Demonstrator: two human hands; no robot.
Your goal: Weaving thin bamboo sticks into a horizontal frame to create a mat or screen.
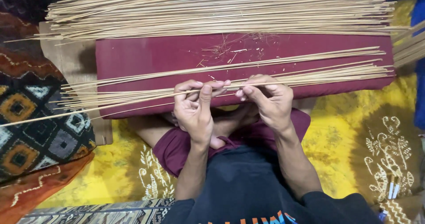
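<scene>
My left hand [195, 109] and my right hand [268, 100] are close together over my lap, both pinching one thin pale bamboo stick [110, 105] that runs left to right. The stick lies along a loose bundle of similar sticks [310, 73] spread across a maroon cushion [150, 56]. My thumbs and forefingers meet at the stick's middle. My crossed legs and feet show just under the hands.
A large pile of thin sticks [212, 7] lies across the far side of the cushion. A patterned cloth pillow [35, 126] sits at the left, yellow patterned fabric [354, 131] covers the floor, and a wooden board [71, 60] shows under the cushion's left end.
</scene>
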